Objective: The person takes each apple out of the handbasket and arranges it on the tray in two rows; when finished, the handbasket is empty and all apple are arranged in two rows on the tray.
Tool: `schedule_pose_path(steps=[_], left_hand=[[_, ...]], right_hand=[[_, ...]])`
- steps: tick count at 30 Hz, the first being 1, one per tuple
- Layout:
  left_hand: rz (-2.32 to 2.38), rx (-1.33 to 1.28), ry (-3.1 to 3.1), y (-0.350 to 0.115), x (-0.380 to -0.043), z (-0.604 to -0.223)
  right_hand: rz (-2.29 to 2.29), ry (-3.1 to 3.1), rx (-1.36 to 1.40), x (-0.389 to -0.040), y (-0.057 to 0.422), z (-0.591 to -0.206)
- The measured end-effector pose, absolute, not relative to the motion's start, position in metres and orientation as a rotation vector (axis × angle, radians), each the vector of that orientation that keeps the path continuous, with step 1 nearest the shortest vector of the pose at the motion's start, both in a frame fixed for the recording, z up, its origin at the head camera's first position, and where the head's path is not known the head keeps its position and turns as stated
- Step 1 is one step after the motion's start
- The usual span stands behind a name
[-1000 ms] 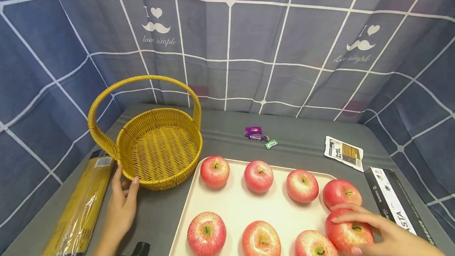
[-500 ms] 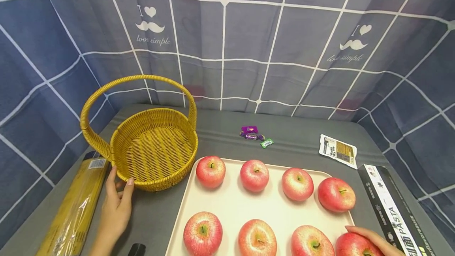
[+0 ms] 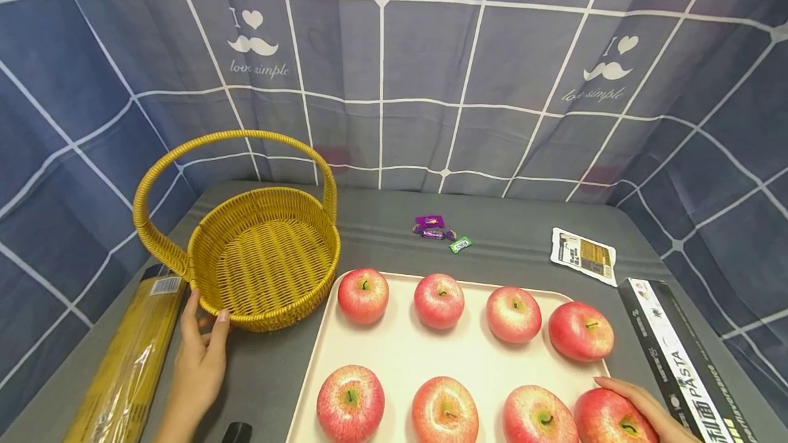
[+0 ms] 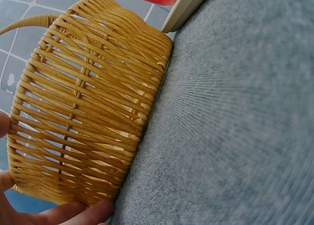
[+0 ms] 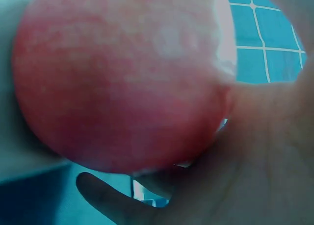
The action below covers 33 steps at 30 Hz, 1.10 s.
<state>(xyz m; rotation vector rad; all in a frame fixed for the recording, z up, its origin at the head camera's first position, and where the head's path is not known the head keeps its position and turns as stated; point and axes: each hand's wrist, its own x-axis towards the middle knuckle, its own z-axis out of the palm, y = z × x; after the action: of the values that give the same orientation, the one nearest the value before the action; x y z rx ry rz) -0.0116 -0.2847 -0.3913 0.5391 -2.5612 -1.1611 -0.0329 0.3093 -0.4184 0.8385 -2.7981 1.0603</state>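
A yellow wicker basket [image 3: 265, 313] with a tall hoop handle stands at the left of the table. My left hand [image 3: 200, 361] grips its near side by the rim; in the left wrist view, fingers [image 4: 93, 212] lie against the woven wall. At the lower right, my right hand [image 3: 646, 409] holds a red apple [image 3: 609, 419] at the right side of a cream tray [image 3: 462, 354]. The right wrist view shows this apple [image 5: 122, 83] large, with the hand around its side. Several other apples, such as one [image 3: 581, 331] behind it, sit on the tray in two rows.
A long yellow packet [image 3: 126, 361] lies left of the basket. Small wrapped candies [image 3: 434, 232] lie behind the tray. A white pouch [image 3: 583, 256] and a black-and-white pasta box [image 3: 677, 361] lie to the right. A dark object [image 3: 237, 432] shows at the front edge.
My right hand has brought the apple nearer to me, away from the apple behind it, into line with the front row. The left hand stays at the basket. The head view has shifted slightly.
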Motion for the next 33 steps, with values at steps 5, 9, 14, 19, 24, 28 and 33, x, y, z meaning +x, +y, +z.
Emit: schedule_pose_path(steps=[5,9,14,19,24,28,33], left_hand=[[-1.146,0.545,-2.552,-0.284,-0.012,-0.391],[-1.134,0.549,-2.547,-0.282,-0.012,-0.39],[-1.124,0.54,-2.541,-0.282,-0.012,-0.39],[-1.115,0.552,-2.557,-0.282,-0.013,-0.39],[-1.136,0.563,-2.561,-0.282,-0.013,-0.39],[-1.135,0.573,-2.562,-0.282,-0.013,-0.39],[-1.125,0.592,-2.569,-0.283,-0.013,-0.388]], right_hand=[[1.078,-2.878,0.832,-0.054,0.328,-0.405],[1.005,-3.026,0.564,-0.074,0.331,-0.376],[1.062,-2.992,0.652,-0.104,0.319,-0.353],[1.101,-2.993,0.818,-0.121,0.304,-0.356],[1.111,-2.993,0.823,-0.126,0.295,-0.364],[1.091,-2.963,0.868,-0.128,0.294,-0.366],[1.188,-2.839,1.107,-0.13,0.295,-0.37]])
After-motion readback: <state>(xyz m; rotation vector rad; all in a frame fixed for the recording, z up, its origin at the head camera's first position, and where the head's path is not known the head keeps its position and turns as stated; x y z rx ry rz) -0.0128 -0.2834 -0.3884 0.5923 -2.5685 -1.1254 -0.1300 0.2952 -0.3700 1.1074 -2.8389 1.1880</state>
